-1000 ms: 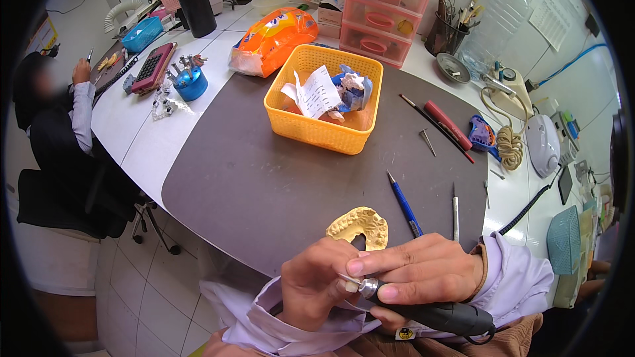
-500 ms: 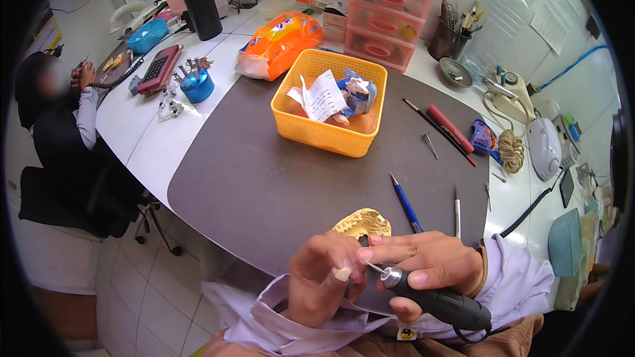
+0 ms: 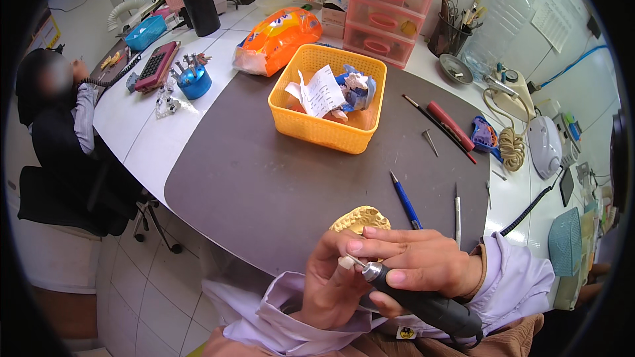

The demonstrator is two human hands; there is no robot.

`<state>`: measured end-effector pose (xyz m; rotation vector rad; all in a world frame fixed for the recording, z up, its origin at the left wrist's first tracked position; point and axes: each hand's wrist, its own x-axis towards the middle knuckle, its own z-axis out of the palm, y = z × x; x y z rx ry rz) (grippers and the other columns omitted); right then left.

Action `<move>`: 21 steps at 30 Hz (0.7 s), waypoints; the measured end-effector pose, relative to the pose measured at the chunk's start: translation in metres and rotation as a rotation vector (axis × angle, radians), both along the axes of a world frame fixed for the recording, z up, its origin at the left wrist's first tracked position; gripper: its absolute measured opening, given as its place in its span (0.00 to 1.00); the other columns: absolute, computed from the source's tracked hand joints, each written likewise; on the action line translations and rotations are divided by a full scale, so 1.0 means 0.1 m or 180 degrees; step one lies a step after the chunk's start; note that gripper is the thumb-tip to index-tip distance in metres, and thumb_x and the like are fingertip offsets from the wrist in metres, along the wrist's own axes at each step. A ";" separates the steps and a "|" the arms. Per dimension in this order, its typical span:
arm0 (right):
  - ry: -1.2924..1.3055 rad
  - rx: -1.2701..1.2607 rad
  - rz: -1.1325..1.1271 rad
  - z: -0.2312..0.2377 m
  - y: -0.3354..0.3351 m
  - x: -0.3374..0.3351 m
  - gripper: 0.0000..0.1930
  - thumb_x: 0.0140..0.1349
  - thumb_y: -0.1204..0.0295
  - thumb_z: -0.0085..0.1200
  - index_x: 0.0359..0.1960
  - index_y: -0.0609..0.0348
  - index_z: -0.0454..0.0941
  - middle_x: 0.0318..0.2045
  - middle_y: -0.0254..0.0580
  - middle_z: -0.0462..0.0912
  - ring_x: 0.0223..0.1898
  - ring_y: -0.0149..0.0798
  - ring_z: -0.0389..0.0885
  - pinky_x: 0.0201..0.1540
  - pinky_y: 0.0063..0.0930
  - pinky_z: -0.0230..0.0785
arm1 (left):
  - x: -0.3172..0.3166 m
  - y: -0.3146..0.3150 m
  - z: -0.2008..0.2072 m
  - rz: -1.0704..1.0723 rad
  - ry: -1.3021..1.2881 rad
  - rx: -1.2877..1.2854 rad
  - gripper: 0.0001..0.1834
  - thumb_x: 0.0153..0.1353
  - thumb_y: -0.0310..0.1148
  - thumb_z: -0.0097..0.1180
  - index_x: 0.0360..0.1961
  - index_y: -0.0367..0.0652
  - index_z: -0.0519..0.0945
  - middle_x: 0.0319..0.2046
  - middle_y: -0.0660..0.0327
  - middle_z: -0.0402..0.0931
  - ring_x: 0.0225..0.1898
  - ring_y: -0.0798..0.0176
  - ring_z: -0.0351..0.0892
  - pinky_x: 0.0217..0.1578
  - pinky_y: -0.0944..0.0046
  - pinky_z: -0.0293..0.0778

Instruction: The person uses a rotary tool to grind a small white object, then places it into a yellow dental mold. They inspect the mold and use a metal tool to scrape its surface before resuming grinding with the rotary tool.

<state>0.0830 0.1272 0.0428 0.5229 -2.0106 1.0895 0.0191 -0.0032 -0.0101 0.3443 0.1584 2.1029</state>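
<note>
My right hand grips a black rotary handpiece with a silver nose and a thin bur. The bur's tip lies close by my left thumb. My left hand is closed, its fingertips meeting those of my right hand. A pale patch shows at the left thumb tip; I cannot tell whether it is the nail or a small piece, and whatever the fingers pinch is hidden. Just beyond my hands sits a yellowish plaster dental model, partly covered by my fingers, on a dark grey mat.
A yellow basket with paper and scraps stands mid-mat. To the right lie a blue pen, a white-handled tool, a red stick and a blue impression tray. A person sits at far left.
The handpiece's nose has shifted left and slightly up, bringing the bur nearer my left thumb. My left hand has turned, its thumb rising a little. The person's raised hands have moved toward their head.
</note>
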 end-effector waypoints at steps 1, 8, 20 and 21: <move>0.0028 0.0034 -0.0013 -0.01 0.00 0.00 0.18 0.55 0.82 0.61 0.46 0.67 0.69 0.25 0.53 0.82 0.45 0.58 0.82 0.48 0.50 0.76 | 0.01 0.01 0.01 0.0042 -0.0009 0.0010 0.10 0.68 0.32 0.51 0.47 0.43 0.69 0.47 0.61 0.72 0.47 0.67 0.75 0.49 0.62 0.74; 0.0026 -0.0015 0.0036 0.00 -0.01 -0.01 0.17 0.54 0.83 0.61 0.44 0.69 0.69 0.25 0.55 0.82 0.46 0.60 0.82 0.48 0.51 0.76 | 0.06 0.00 0.04 0.0015 -0.0302 0.0045 0.10 0.67 0.31 0.53 0.47 0.43 0.71 0.47 0.61 0.73 0.48 0.64 0.75 0.49 0.60 0.74; 0.0080 0.0036 0.0008 -0.03 0.00 -0.02 0.14 0.55 0.82 0.60 0.42 0.69 0.70 0.26 0.56 0.82 0.46 0.60 0.81 0.47 0.50 0.78 | 0.08 -0.02 0.05 -0.0270 -0.0500 -0.0128 0.12 0.67 0.37 0.53 0.49 0.49 0.72 0.44 0.63 0.73 0.43 0.68 0.76 0.41 0.65 0.75; 0.0093 0.0045 0.0026 -0.04 0.00 -0.02 0.14 0.56 0.82 0.60 0.42 0.69 0.70 0.26 0.56 0.81 0.46 0.60 0.81 0.47 0.50 0.78 | 0.10 -0.01 0.03 -0.0206 -0.0520 -0.0069 0.11 0.67 0.35 0.53 0.49 0.46 0.71 0.44 0.61 0.73 0.44 0.67 0.75 0.43 0.64 0.75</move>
